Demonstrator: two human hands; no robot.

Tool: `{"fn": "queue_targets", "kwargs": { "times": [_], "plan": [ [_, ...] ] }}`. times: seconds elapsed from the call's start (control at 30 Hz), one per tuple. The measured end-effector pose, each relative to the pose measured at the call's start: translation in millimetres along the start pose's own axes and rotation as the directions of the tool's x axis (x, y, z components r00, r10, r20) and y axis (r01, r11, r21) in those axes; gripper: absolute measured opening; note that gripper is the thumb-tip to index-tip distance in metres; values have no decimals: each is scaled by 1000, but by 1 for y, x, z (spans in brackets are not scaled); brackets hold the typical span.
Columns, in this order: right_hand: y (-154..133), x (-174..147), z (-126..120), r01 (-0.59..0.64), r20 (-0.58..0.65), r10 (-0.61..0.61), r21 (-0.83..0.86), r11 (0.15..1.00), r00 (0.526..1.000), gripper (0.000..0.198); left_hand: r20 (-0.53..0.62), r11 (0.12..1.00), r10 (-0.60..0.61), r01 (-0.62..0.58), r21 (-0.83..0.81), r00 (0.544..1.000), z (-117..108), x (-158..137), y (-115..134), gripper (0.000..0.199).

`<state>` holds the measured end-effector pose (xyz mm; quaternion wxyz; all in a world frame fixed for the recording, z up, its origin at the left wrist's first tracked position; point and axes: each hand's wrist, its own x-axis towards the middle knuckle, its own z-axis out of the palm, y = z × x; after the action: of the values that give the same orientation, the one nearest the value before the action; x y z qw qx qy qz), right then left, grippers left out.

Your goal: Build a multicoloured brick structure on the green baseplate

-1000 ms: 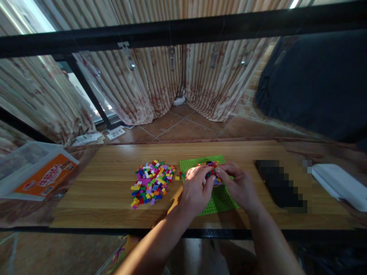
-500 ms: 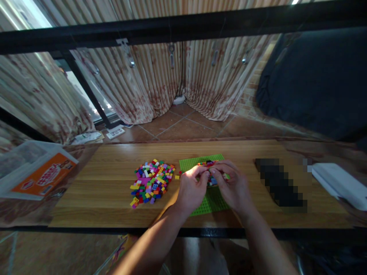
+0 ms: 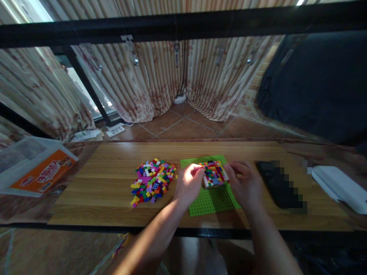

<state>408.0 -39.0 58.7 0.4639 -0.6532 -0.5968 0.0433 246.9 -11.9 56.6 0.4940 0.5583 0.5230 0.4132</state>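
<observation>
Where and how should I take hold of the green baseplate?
The green baseplate is probably best pinched at its near edge, from the person's side: it lies flat, its near part is bare, and the brick build sits farther back, with the left hand and right hand beside it.
</observation>
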Motion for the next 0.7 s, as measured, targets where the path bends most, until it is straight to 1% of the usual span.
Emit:
{"fn": "queue_targets", "kwargs": {
  "times": [0.07, 0.1, 0.17, 0.27, 0.37, 0.53, 0.7],
  "plan": [
    [7, 1, -4, -80, 34, 81, -26, 996, 996, 27, -34, 999, 6, -5, 40, 999, -2, 2, -1, 17],
    [10, 0, -5, -93, 63, 95, -33, 995, 993, 28, -51, 998, 9, -6, 58, 999, -3, 3, -1, 17],
    [12, -2, -5, -81, 121, 86, -44, 996, 989, 29, -67, 997, 11, -5, 79, 998, -3, 4, -1, 17],
    [10, -5, -2, -56, 172, 67, -66, 996, 983, 30, -50, 997, -3, 7, 77, 999, -2, 3, -1, 17],
    [9, -7, 1, -51, 181, 68, -97, 994, 981, 30, -26, 999, -12, 13, 39, 1000, 1, 3, -5, 17],
    [7, -6, 3, -85, 176, 103, -107, 991, 979, 29, -27, 1000, -17, 18, 19, 999, 5, 5, -14, 18],
    [6, -5, 3, -127, 172, 142, -96, 987, 975, 32, -18, 999, -25, 25, 31, 1000, 4, 4, -11, 17]
  ]
}}
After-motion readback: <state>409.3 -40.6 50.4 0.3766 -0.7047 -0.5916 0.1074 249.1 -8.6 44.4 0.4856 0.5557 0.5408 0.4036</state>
